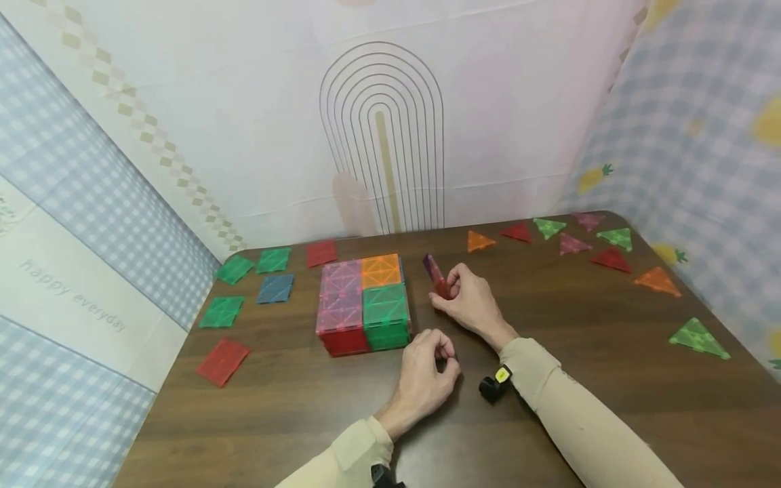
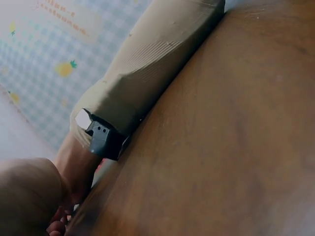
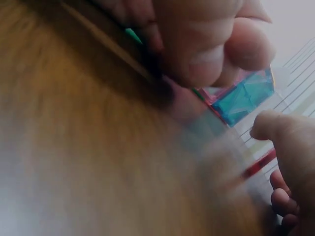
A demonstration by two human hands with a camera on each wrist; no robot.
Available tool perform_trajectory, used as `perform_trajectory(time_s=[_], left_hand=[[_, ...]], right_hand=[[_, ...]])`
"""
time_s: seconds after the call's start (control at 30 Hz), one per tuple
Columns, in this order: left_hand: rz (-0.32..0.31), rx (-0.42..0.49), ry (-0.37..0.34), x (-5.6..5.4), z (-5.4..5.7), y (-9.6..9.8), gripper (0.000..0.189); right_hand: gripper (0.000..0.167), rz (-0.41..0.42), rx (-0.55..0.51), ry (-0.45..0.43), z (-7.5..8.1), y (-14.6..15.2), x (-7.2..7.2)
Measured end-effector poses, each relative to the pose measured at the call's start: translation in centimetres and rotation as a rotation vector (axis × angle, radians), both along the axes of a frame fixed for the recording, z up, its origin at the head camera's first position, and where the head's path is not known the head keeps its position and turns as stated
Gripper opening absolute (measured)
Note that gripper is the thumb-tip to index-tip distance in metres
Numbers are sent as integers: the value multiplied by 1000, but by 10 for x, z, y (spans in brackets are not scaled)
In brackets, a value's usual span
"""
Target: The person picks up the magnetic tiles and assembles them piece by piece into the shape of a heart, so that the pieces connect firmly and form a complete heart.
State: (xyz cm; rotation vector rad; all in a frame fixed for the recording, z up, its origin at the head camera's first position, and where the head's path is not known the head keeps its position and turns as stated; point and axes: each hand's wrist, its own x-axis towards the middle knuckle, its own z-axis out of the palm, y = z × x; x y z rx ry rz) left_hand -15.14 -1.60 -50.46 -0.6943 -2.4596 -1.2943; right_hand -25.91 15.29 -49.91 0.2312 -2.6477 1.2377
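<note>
A low box of translucent magnetic tiles [image 1: 342,298] stands on the wooden table, with purple, orange and green on top and red and green on the near side. To its right, my right hand [image 1: 470,301] pinches red and purple tiles [image 1: 436,276] edge-up between thumb and fingers. My left hand [image 1: 421,376] rests by the box's near right corner, fingers loosely curled around nothing visible. In the right wrist view, the left hand [image 3: 202,39] looms large at the top, and a red edge [image 3: 261,162] shows beside the right thumb [image 3: 290,137].
Loose square tiles lie to the left, among them a blue one [image 1: 276,289] and a red one [image 1: 223,362]. Several triangle tiles are spread at the back right, with a green triangle [image 1: 699,338] nearer. Patterned cloth [image 1: 262,135] hangs along the table's back and sides.
</note>
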Motion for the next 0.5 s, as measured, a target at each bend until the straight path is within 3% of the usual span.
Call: perform_trajectory(time_s=[0.23,0.37,0.5], left_hand=[[-36,58,83,2,3,24,23],[-39,86,93,-2,7,46,37],[-33,120,64,-14,9,67,54]], right_hand=[[50,16,-51,35,1,42,21],[46,3,-87,89,-1,82,49],[43,-28,-97,166,-4,125,84]])
